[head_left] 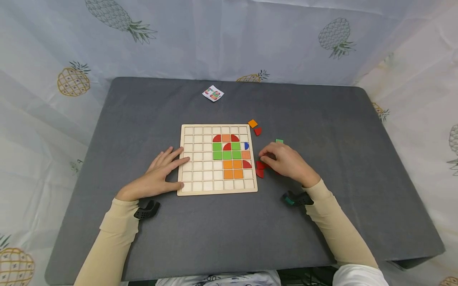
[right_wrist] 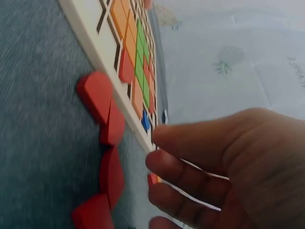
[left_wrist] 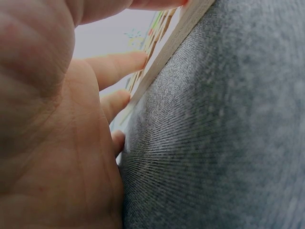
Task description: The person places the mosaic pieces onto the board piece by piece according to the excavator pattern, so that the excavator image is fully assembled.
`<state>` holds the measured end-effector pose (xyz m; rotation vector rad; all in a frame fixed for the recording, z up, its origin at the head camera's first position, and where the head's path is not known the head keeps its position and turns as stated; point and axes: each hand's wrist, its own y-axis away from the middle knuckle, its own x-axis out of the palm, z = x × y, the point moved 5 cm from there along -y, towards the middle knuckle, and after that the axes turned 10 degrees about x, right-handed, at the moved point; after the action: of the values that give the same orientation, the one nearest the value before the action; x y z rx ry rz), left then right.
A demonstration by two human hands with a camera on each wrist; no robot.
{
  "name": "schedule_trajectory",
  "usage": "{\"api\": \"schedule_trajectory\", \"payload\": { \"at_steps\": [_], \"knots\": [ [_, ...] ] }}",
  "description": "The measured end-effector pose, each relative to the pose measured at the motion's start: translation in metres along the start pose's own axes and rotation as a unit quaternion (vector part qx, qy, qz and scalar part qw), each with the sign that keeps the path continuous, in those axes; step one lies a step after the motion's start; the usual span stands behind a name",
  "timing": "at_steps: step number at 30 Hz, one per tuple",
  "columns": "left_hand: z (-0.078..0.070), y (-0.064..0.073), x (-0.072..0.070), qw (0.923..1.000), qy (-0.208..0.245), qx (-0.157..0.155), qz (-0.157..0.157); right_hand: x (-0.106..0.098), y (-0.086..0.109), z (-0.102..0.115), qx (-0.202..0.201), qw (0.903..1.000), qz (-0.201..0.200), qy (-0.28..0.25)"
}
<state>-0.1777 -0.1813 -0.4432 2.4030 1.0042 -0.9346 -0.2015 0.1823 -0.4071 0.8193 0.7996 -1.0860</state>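
A wooden grid board (head_left: 200,194) lies on the table, with green, orange, red and blue pieces in its right half. My left hand (head_left: 156,178) rests at the board's left edge, fingers spread and fingertips on its rim. My right hand (head_left: 289,162) hovers just right of the board, above loose red pieces (head_left: 259,173). In the right wrist view its thumb (right_wrist: 190,140) and bent fingers come close together, with nothing visible between them. A blue rounded piece (head_left: 246,145) sits in the rightmost column. Red rounded-corner pieces (right_wrist: 95,95) lie along the board's edge.
A small patterned card (head_left: 213,93) lies behind the board. Near the board's far right corner are a loose orange square (head_left: 253,123) and a red piece (head_left: 257,131). A green piece (head_left: 279,141) shows partly behind my right hand. Grey cloth covers the table (head_left: 214,234).
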Motion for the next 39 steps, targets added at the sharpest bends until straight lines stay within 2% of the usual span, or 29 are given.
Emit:
{"api": "schedule_trajectory", "payload": {
  "at_steps": [9, 18, 23, 28, 35, 39],
  "knots": [
    [0.001, 0.001, 0.0, 1.0, 0.0, -0.003, 0.0, 0.009, 0.006, -0.004, -0.028, 0.9987, 0.033, 0.027],
    [0.001, 0.001, 0.0, 1.0, -0.003, 0.003, -0.002, 0.014, 0.005, 0.004, -0.034, 0.9974, 0.036, 0.052],
    [0.001, 0.001, 0.0, 1.0, -0.001, 0.001, -0.001, 0.013, 0.004, 0.005, -0.032, 0.9986, 0.036, 0.023],
    [0.003, 0.0, 0.001, 1.0, -0.003, 0.0, 0.0, 0.009, 0.004, 0.005, -0.048, 0.9987, 0.018, -0.009],
    [0.002, 0.0, 0.001, 1.0, 0.002, -0.002, -0.001, 0.003, 0.006, 0.005, -0.011, 0.9973, 0.011, -0.072],
    [0.001, 0.001, 0.0, 1.0, 0.005, 0.0, -0.005, 0.005, 0.008, 0.01, -0.027, 0.9947, 0.016, -0.098]
  ]
}}
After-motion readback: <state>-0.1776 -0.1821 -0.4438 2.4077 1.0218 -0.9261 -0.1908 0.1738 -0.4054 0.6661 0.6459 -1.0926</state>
